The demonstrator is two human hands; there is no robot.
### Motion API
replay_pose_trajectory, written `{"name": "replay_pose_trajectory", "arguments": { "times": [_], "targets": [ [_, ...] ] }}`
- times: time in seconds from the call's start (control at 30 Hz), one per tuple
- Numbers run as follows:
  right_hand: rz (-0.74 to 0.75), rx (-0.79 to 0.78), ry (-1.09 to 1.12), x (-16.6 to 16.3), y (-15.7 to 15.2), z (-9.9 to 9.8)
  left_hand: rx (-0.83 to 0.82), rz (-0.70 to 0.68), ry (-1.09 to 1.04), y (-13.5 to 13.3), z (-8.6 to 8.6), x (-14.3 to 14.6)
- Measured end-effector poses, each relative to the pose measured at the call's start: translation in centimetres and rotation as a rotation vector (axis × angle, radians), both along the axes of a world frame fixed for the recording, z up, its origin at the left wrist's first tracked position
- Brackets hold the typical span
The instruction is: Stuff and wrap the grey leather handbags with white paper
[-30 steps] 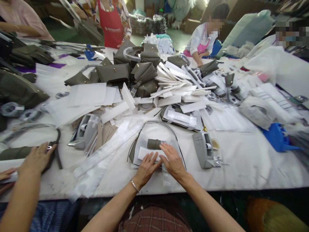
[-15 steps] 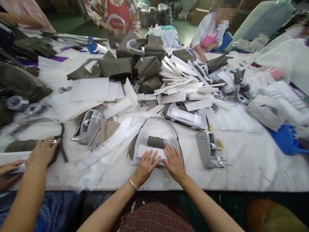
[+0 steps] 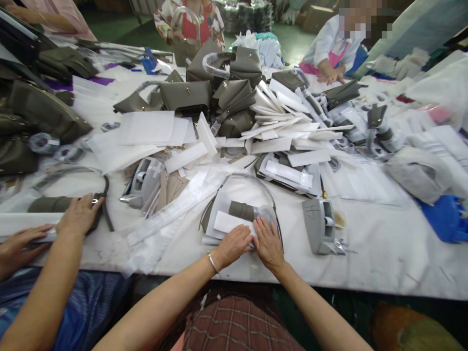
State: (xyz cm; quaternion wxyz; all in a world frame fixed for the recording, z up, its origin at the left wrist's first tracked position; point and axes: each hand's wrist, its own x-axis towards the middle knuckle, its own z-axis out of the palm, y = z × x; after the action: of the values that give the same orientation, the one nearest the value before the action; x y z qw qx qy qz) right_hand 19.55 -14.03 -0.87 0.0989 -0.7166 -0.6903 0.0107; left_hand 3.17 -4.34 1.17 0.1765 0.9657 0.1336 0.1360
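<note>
— Both hands have drawn closer to the table edge since the earlier picture, and the view has tipped forward a little; a co-worker's hand point(image 3: 78, 214) at the left sits as it did on a dark strap point(image 3: 106, 209).

— How are the hands set in the head view?

— Left hand point(image 3: 234, 246) lies with fingers loosely curled on a white card point(image 3: 230, 223), pinching nothing that I can see. Right hand point(image 3: 268, 241) is flat and open, fingers together, pressing clear wrap point(image 3: 265, 214) down beside it. They touch at the fingertips.

— Why pressed like that?

— My guess: to keep card and wrap flat against the bag point(image 3: 239, 212), which lies flat just before the person, its handle point(image 3: 248, 178) arching away.

— Anything holding things?

— The wrap seems to cover the bag's olive flap; whether it closes round it, I can't tell. A tape holder point(image 3: 318, 224) stands just right of the bag, another point(image 3: 144, 183) to the left. Beyond, loose white cards point(image 3: 285, 131) lie heaped against a pile of olive bags point(image 3: 219, 90), in no box. At the right, a blue scoop point(image 3: 444, 219).
</note>
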Motion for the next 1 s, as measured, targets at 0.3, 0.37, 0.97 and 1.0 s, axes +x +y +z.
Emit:
{"name": "replay_pose_trajectory", "arguments": {
  "times": [0.3,0.37,0.97,1.0],
  "targets": [
    [0.106,0.042,0.278,2.6,-1.6,0.8,-0.293,0.045,-0.058,0.1,-0.8,-0.6],
    [0.147,0.037,0.288,2.7,-2.9,1.6,-0.288,0.049,-0.077,0.0,-1.0,-0.6],
    [-0.268,0.186,0.46,-2.5,-8.9,2.6,-0.114,-0.022,-0.07,-0.2,-2.3,-1.0],
    [-0.361,0.14,0.516,-2.5,-10.0,2.4,-0.111,-0.024,-0.071,-0.2,-2.3,-1.0]
  ]
}}
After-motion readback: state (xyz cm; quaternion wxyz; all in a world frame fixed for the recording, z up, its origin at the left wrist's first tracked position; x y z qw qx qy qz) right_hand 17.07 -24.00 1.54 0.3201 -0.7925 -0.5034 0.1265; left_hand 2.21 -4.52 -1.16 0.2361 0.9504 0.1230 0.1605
